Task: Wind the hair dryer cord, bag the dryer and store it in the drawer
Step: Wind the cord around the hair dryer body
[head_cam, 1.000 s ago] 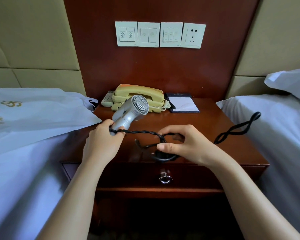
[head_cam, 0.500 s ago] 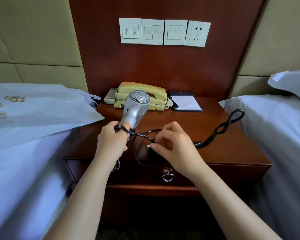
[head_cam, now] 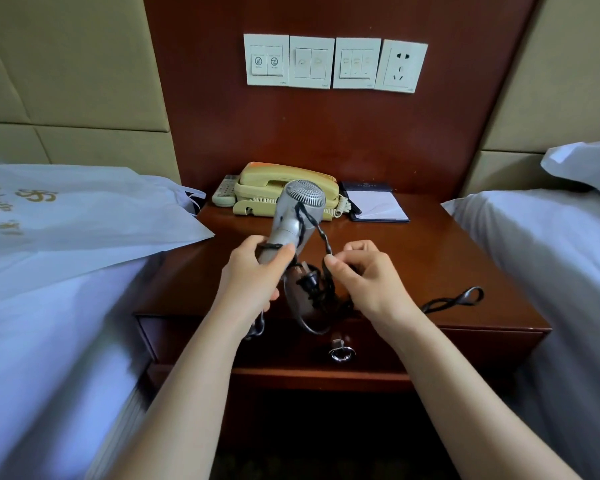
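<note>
Cord (head_cam: 321, 233) now carried up over dryer (head_cam: 286, 216) body; handle gripped by left hand (head_cam: 253, 273), cord pinched by right hand (head_cam: 371, 282); winding judged begun

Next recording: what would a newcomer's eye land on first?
The silver hair dryer, held by the left hand over the wooden nightstand, with its black cord looped across it and pinched by the right hand. Behind it sits a yellow telephone; a white bag lies on the bed at left.
</note>
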`<state>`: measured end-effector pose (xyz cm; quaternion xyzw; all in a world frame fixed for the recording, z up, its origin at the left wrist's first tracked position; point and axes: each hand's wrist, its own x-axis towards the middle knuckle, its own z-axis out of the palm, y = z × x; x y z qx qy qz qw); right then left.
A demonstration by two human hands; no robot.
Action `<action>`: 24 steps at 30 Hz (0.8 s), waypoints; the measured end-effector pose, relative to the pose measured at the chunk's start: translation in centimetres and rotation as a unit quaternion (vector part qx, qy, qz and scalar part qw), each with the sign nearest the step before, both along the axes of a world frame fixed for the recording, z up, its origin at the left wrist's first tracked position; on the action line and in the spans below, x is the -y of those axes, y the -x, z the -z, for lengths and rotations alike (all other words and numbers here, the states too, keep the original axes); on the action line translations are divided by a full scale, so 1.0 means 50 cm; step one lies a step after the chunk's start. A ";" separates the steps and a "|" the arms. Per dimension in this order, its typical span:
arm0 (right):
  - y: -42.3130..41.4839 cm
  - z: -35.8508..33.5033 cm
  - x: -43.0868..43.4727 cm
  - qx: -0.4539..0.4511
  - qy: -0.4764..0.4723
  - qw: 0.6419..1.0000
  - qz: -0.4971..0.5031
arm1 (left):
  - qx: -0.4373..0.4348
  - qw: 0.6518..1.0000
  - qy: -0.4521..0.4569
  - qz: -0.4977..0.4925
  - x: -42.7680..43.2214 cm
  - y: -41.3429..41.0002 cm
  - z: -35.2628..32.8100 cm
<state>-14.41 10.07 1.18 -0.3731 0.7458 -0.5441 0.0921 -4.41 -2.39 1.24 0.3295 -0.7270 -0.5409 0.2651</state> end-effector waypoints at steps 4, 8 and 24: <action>-0.011 0.009 0.014 -0.065 -0.017 0.998 0.007 | -0.008 1.000 0.011 0.022 -0.015 0.004 -0.006; -0.016 0.006 0.017 -0.095 -0.002 0.995 0.004 | 0.004 0.999 0.031 0.026 -0.019 0.004 -0.013; -0.019 0.004 0.008 0.018 0.027 0.998 -0.051 | 0.012 0.996 0.003 0.084 -0.016 -0.008 -0.028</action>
